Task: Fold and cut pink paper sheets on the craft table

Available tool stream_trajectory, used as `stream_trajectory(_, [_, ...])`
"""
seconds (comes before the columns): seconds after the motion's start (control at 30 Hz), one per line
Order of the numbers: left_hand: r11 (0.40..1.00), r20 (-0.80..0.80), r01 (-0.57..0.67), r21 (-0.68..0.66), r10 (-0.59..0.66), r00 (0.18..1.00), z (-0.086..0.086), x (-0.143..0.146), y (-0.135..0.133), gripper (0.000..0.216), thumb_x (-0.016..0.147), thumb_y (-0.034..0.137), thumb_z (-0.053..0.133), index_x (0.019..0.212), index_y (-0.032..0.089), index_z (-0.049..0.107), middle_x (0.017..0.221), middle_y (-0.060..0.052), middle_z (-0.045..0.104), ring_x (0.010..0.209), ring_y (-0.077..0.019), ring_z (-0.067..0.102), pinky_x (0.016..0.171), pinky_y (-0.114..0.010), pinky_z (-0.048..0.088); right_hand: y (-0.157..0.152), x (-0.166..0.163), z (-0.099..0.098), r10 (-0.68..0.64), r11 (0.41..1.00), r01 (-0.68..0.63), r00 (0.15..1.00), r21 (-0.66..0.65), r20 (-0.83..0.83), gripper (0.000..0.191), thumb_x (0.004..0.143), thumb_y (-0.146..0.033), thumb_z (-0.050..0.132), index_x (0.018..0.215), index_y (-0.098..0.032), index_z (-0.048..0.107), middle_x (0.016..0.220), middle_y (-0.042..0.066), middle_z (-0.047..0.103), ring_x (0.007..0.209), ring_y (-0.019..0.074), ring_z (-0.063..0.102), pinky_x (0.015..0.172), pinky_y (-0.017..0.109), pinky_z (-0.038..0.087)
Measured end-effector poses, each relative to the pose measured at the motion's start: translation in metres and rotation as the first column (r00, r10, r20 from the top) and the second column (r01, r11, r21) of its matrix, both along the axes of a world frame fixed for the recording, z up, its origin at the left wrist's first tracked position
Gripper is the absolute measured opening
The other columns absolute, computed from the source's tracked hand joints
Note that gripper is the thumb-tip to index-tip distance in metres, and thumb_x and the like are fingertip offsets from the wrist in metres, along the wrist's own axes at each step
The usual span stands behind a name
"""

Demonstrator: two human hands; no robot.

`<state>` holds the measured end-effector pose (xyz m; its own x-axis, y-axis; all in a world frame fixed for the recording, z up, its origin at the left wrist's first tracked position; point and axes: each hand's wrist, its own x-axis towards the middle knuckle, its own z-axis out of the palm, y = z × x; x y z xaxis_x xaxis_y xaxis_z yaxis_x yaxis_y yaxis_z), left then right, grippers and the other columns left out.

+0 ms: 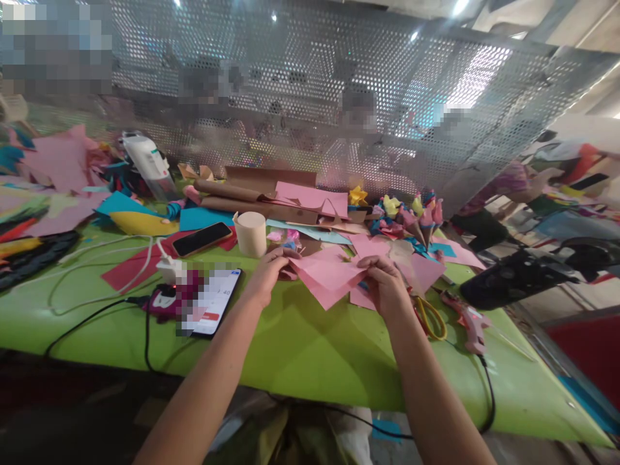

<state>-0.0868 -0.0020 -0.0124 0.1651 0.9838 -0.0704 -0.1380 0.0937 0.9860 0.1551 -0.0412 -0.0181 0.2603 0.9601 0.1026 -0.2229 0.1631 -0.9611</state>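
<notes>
A folded sheet of pink paper (327,276) lies on the green table (300,349) in front of me. My left hand (269,272) pinches its left edge with closed fingers. My right hand (385,281) grips its right edge, fingers curled over the fold. More pink sheets (421,268) lie under and behind it. Yellow-handled scissors (430,316) rest just right of my right hand, beside a pink glue gun (469,321).
A phone (214,302) lies lit by my left forearm, another dark phone (201,238) behind it, with a beige roll (252,234). Cables (97,310) cross the left side. Coloured paper flowers (411,216) and brown card (261,194) pile at the back, before a perforated metal screen (310,97).
</notes>
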Motion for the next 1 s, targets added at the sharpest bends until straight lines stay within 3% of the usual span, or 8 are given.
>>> stream_trajectory(0.13, [0.960, -0.222, -0.054, 0.276, 0.119, 0.968, 0.006, -0.002, -0.003, 0.028, 0.086, 0.033, 0.050, 0.096, 0.019, 0.071, 0.103, -0.006, 0.073, 0.100, -0.0205, 0.066, 0.089, -0.031, 0.051, -0.004, 0.000, 0.006, -0.085, 0.992, 0.061, 0.971, 0.110, 0.223, 0.013, 0.061, -0.017, 0.057, 0.064, -0.025, 0.067, 0.070, -0.002, 0.063, 0.072, 0.0148, 0.056, 0.071, 0.028, 0.042])
stream_trajectory(0.23, [0.906, -0.366, 0.053, 0.420, 0.116, 0.923, 0.016, -0.002, -0.009, 0.034, 0.091, 0.042, 0.050, 0.105, 0.020, 0.072, 0.116, -0.008, 0.072, 0.115, -0.0241, 0.061, 0.101, -0.035, 0.045, -0.009, -0.002, 0.013, -0.109, 0.977, 0.030, 0.919, 0.210, 0.378, 0.016, 0.064, -0.015, 0.054, 0.063, -0.024, 0.067, 0.071, -0.001, 0.063, 0.074, 0.0162, 0.056, 0.075, 0.030, 0.043])
stream_trajectory(0.4, [0.848, -0.533, 0.406, 0.339, -0.183, 0.826, 0.022, 0.004, -0.014, 0.041, 0.093, 0.049, 0.051, 0.119, 0.024, 0.069, 0.128, -0.008, 0.068, 0.121, -0.0269, 0.059, 0.099, -0.036, 0.046, -0.016, -0.009, 0.023, -0.049, 0.944, -0.114, 0.879, 0.308, 0.475, 0.018, 0.068, -0.012, 0.052, 0.064, -0.024, 0.065, 0.069, 0.000, 0.061, 0.072, 0.0176, 0.056, 0.072, 0.032, 0.045])
stream_trajectory(0.53, [0.833, -0.576, 0.501, 0.234, -0.297, 0.762, 0.014, 0.011, -0.014, 0.039, 0.088, 0.052, 0.058, 0.107, 0.022, 0.074, 0.109, -0.006, 0.075, 0.102, -0.0271, 0.067, 0.084, -0.034, 0.049, -0.018, -0.012, 0.021, -0.002, 0.928, -0.165, 0.894, 0.335, 0.448, 0.020, 0.069, -0.009, 0.054, 0.064, -0.025, 0.066, 0.069, -0.001, 0.062, 0.075, 0.0170, 0.057, 0.077, 0.031, 0.045])
stream_trajectory(0.67, [0.880, -0.466, 0.439, 0.182, -0.316, 0.826, 0.004, 0.014, -0.011, 0.033, 0.085, 0.048, 0.062, 0.092, 0.019, 0.076, 0.092, -0.005, 0.076, 0.089, -0.0250, 0.067, 0.077, -0.032, 0.047, -0.016, -0.013, 0.012, 0.022, 0.965, -0.099, 0.954, 0.243, 0.300, 0.017, 0.077, -0.021, 0.062, 0.090, -0.027, 0.072, 0.086, 0.001, 0.069, 0.086, 0.0189, 0.061, 0.081, 0.032, 0.046])
stream_trajectory(0.77, [0.939, -0.345, 0.312, 0.146, -0.247, 0.905, -0.001, 0.016, -0.010, 0.031, 0.080, 0.046, 0.065, 0.090, 0.018, 0.075, 0.094, -0.007, 0.076, 0.088, -0.0240, 0.066, 0.078, -0.032, 0.047, -0.013, -0.016, 0.005, 0.049, 0.988, -0.067, 0.990, 0.136, 0.133, 0.033, 0.085, -0.041, 0.062, 0.115, -0.028, 0.066, 0.096, 0.003, 0.070, 0.087, 0.0198, 0.063, 0.081, 0.035, 0.048])
stream_trajectory(0.9, [0.979, -0.272, 0.166, 0.118, -0.129, 0.954, -0.004, 0.019, -0.010, 0.030, 0.077, 0.044, 0.067, 0.088, 0.017, 0.074, 0.093, -0.006, 0.075, 0.086, -0.0233, 0.066, 0.078, -0.032, 0.048, -0.011, -0.025, 0.004, 0.140, 0.987, -0.143, 0.989, 0.077, 0.043, 0.050, 0.078, -0.058, 0.066, 0.118, -0.027, 0.063, 0.101, 0.005, 0.072, 0.094, 0.0235, 0.065, 0.086, 0.038, 0.049])
stream_trajectory(1.0, [0.976, -0.274, 0.173, 0.129, -0.132, 0.952, -0.006, 0.022, -0.011, 0.029, 0.076, 0.043, 0.068, 0.087, 0.017, 0.074, 0.089, -0.005, 0.075, 0.085, -0.0230, 0.067, 0.077, -0.031, 0.049, -0.011, -0.033, 0.006, 0.208, 0.976, -0.208, 0.978, 0.058, 0.019, 0.051, 0.067, -0.052, 0.080, 0.109, -0.026, 0.067, 0.100, 0.004, 0.073, 0.095, 0.0248, 0.066, 0.087, 0.037, 0.050])
